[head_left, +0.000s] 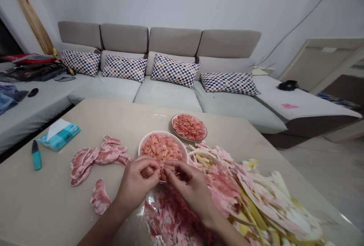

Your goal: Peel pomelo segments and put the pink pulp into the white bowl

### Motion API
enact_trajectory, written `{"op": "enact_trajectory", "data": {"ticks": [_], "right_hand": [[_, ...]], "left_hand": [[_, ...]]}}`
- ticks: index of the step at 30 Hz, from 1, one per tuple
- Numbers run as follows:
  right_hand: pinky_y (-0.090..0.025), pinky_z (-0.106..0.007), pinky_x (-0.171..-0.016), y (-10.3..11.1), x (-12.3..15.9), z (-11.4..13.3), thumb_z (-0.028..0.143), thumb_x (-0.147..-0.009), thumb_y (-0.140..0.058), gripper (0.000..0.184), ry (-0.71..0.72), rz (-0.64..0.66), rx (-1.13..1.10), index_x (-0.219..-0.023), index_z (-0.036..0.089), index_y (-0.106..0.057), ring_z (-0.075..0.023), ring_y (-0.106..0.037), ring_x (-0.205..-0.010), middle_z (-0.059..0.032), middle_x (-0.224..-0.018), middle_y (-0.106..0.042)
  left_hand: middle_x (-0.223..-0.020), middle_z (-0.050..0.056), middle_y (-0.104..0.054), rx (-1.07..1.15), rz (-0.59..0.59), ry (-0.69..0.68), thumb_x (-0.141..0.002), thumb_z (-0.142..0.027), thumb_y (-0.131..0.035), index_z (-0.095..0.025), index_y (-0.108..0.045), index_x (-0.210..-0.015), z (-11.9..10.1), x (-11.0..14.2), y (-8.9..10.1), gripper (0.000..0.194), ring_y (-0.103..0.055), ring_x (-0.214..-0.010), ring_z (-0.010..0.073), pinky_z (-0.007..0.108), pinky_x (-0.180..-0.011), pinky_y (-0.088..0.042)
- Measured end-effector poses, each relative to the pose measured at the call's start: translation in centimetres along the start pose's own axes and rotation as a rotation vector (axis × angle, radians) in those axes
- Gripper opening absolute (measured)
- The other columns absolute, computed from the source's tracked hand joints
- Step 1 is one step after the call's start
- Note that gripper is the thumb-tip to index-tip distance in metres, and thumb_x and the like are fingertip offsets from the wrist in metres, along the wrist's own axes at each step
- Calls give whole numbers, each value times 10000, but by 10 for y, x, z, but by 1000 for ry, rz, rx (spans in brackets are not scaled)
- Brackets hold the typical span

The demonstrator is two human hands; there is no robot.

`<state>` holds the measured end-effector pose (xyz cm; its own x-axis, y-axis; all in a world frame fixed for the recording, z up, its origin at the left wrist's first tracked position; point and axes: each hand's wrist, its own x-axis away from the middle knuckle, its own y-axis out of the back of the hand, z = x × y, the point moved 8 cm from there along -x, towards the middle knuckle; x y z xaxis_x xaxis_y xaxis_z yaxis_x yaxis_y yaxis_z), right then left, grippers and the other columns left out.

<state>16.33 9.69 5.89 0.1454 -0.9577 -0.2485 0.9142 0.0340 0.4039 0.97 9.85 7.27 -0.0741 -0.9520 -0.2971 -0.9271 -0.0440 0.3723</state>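
Note:
My left hand and my right hand meet over the near rim of a white bowl heaped with pink pomelo flesh. Both hands are closed in a pinch, thumbs against fingers, on a small piece of pomelo flesh that the fingertips mostly hide. Left of the bowl lie several pomelo segments with their pale skin on, and a single segment lies closer to me. Torn pink membranes are piled below my right hand.
A dark-rimmed plate of flesh stands behind the bowl. Yellow and white pomelo peels cover the table's right side. At the left are a blue tissue pack and a knife with a teal handle. A sofa runs behind the table.

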Motion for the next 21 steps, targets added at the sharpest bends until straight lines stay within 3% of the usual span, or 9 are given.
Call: {"op": "enact_trajectory", "data": {"ticks": [8, 13, 21], "right_hand": [[-544, -306, -788, 3, -6, 4, 328, -889, -623, 181, -38, 78, -92, -994, 228, -731, -209, -697, -882, -46, -979, -756], [-543, -335, -833, 1, -5, 8, 307, -896, -615, 166, 57, 82, -41, -988, 232, -732, -221, -691, -918, -59, -998, -750], [-545, -314, -790, -1, -3, 21, 236, -898, -591, 162, 166, 118, 83, -995, 251, -720, -206, -695, -876, -44, -974, -754]], "left_hand": [[-881, 42, -737, 61, 14, 67, -788, -169, -642, -206, -759, -822, 13, -2, -1, 128, -670, -844, 179, 271, -774, -512], [-883, 48, -755, 108, 80, 109, -775, -191, -666, -217, -777, -833, 19, 1, -11, 128, -684, -843, 194, 288, -776, -528], [-768, 29, -688, 9, 42, -16, -769, -95, -609, -195, -724, -743, -1, 3, -5, 155, -631, -728, 155, 232, -622, -470]]}}
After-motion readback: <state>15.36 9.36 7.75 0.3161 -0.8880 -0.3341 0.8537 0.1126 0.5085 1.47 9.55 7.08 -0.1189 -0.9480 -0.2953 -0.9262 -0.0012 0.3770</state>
